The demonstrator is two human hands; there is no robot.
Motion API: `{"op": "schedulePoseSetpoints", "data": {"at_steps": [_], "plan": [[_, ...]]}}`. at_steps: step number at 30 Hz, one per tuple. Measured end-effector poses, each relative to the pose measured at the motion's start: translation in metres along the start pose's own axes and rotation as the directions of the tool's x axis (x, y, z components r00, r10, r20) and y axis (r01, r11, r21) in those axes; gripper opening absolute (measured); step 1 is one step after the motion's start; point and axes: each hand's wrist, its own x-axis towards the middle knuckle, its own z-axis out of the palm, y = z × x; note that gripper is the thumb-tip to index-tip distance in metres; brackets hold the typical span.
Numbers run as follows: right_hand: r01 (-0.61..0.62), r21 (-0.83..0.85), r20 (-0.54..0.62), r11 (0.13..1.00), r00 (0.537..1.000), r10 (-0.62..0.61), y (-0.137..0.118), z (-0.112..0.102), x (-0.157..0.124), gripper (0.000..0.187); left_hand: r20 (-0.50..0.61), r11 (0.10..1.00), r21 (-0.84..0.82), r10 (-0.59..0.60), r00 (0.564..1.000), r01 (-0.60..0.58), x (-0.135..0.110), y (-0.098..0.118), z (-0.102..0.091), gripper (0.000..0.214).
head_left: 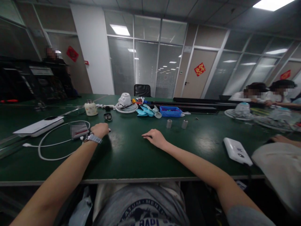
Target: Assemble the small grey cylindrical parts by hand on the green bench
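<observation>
Head view: left hand [100, 129] clenched in a fist on the green worktop [131, 157], whether around anything I cannot tell; right hand [154, 137] lies flat, palm down, released and empty. Nearest loose pieces are two short metal cylinders [169, 123], upright on the worktop beyond the right hand, near but apart from it. Likely stiff, dense, smooth-sided, apt to roll if tipped; pinch across the sides at mid-height.

The table [131, 157] is dark green. On it lie a white cable [44, 138], a white fan [125, 103], pale blue fan blades [147, 111], a bright blue tray [170, 111] and two silver-grey cylinders [169, 123]. The wristwatch [94, 138] is silver.
</observation>
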Motion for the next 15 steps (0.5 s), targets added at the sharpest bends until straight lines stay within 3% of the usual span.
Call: {"op": "schedulePoseSetpoints", "data": {"at_steps": [3, 6, 9, 15], "plan": [[-0.143, -0.033, -0.222, 0.989, 0.966, 0.133, 0.037, -0.028, 0.000, 0.024, 0.041, 0.998, 0.054, -0.015, 0.999, 0.012, 0.000, 0.001, -0.001, 0.032], [-0.334, -0.026, -0.441, 0.942, 0.850, 0.289, 0.081, -0.057, -0.002, 0.029, 0.053, 0.998, 0.067, -0.010, 0.999, 0.006, -0.001, 0.001, -0.002, 0.032], [-0.459, -0.043, -0.458, 0.888, 0.799, 0.390, 0.116, -0.069, -0.007, 0.030, 0.043, 0.997, 0.076, -0.001, 0.999, -0.002, -0.002, 0.001, 0.000, 0.034], [-0.450, -0.036, -0.433, 0.892, 0.811, 0.392, 0.135, -0.059, -0.013, 0.029, 0.043, 0.995, 0.102, -0.022, 0.999, 0.018, -0.006, 0.003, 0.000, 0.035]]}}
